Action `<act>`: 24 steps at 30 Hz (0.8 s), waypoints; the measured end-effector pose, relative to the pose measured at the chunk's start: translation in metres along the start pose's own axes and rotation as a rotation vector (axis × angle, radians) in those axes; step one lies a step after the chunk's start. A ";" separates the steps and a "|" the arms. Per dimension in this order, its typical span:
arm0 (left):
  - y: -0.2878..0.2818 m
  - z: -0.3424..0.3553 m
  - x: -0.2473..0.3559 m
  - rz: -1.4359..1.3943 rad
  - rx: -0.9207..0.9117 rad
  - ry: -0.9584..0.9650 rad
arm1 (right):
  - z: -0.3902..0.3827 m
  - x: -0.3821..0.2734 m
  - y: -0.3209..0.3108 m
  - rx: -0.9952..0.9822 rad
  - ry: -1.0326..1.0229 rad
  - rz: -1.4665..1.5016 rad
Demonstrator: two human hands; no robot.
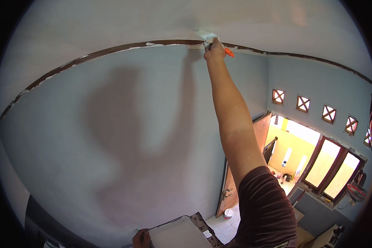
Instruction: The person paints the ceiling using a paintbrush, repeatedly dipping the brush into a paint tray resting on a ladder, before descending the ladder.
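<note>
My right hand (215,51) is raised at arm's length to the top of the wall. It is closed around a putty knife with an orange handle end (229,52). The knife's white-smeared blade (206,36) meets the ceiling just above the dark brown trim strip (165,42), which has ragged white filler along its edges. Low in the picture, my left hand (141,238) is closed beside the left edge of a pale flat panel (175,232). A small green bit shows at its fingers; the rest of what it grips is hidden.
A light blue wall (49,136) carries my shadow. Right of my arm, a wooden door (228,186) stands ajar near a white bucket (228,213) on the tiled floor. Brown-framed windows (330,165) and small crossed vents (303,104) line the right wall.
</note>
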State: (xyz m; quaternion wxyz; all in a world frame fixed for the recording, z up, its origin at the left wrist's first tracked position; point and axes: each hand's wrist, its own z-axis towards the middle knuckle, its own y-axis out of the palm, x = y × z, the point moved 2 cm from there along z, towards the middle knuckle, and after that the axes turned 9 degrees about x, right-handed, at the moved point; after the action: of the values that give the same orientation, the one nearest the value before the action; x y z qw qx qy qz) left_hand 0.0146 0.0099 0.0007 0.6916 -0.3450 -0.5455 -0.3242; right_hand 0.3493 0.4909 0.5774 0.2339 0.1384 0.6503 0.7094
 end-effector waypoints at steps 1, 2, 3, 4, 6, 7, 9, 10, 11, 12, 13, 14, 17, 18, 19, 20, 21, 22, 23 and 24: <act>0.001 0.001 0.003 0.013 -0.006 0.019 | -0.001 -0.005 0.009 0.001 0.002 -0.001; 0.002 0.003 0.008 0.013 -0.004 0.017 | -0.004 -0.013 0.020 -0.021 0.031 0.073; 0.001 0.002 0.016 0.036 0.001 0.002 | -0.009 -0.018 0.026 -0.041 0.065 0.145; 0.000 0.002 0.025 0.059 0.000 -0.014 | -0.013 -0.027 0.025 -0.036 0.067 0.140; 0.001 0.000 0.041 0.100 -0.003 -0.047 | -0.021 -0.053 0.028 -0.226 0.165 0.228; 0.002 -0.002 0.043 0.120 -0.010 -0.065 | -0.024 -0.069 0.021 -0.248 0.146 0.246; -0.001 -0.002 0.042 0.174 0.020 -0.060 | -0.049 -0.106 0.006 -0.312 0.124 0.311; -0.002 0.000 0.040 0.233 0.041 -0.048 | -0.061 -0.134 0.001 -0.349 0.108 0.353; -0.002 0.001 0.036 0.294 0.051 -0.034 | -0.071 -0.167 -0.001 -0.339 0.116 0.384; -0.001 0.001 0.028 0.110 0.009 -0.109 | -0.081 -0.196 -0.002 -0.327 0.123 0.417; -0.004 0.001 0.023 0.113 -0.002 -0.117 | -0.095 -0.218 -0.004 -0.353 0.051 0.451; -0.007 0.002 0.019 0.140 -0.033 -0.098 | -0.107 -0.236 -0.009 -0.379 -0.022 0.488; 0.007 -0.006 0.056 0.315 0.043 -0.129 | -0.116 -0.302 -0.045 -0.690 -0.129 0.564; 0.006 0.001 0.039 0.252 -0.028 -0.162 | -0.119 -0.320 -0.065 -0.808 -0.137 0.586; 0.005 0.004 0.030 0.192 -0.097 -0.200 | -0.129 -0.332 -0.092 -0.946 -0.098 0.512; 0.005 0.000 0.035 0.195 -0.093 -0.205 | -0.142 -0.332 -0.126 -0.980 -0.104 0.452; 0.009 -0.005 0.045 0.261 -0.022 -0.205 | -0.156 -0.338 -0.160 -1.016 -0.123 0.384; 0.008 -0.009 0.052 0.326 0.051 -0.205 | -0.174 -0.336 -0.199 -0.949 -0.219 0.330; 0.005 -0.011 0.052 0.325 0.038 -0.205 | -0.195 -0.337 -0.238 -0.878 -0.315 0.269; 0.002 -0.010 0.053 0.296 0.026 -0.151 | -0.225 -0.318 -0.271 -0.429 -0.527 0.208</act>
State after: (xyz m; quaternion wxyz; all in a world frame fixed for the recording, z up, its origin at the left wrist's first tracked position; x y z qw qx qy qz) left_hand 0.0324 -0.0013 0.0502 0.6932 -0.4361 -0.5434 -0.1845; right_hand 0.5490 0.1474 0.3185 0.3438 0.3297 0.3862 0.7899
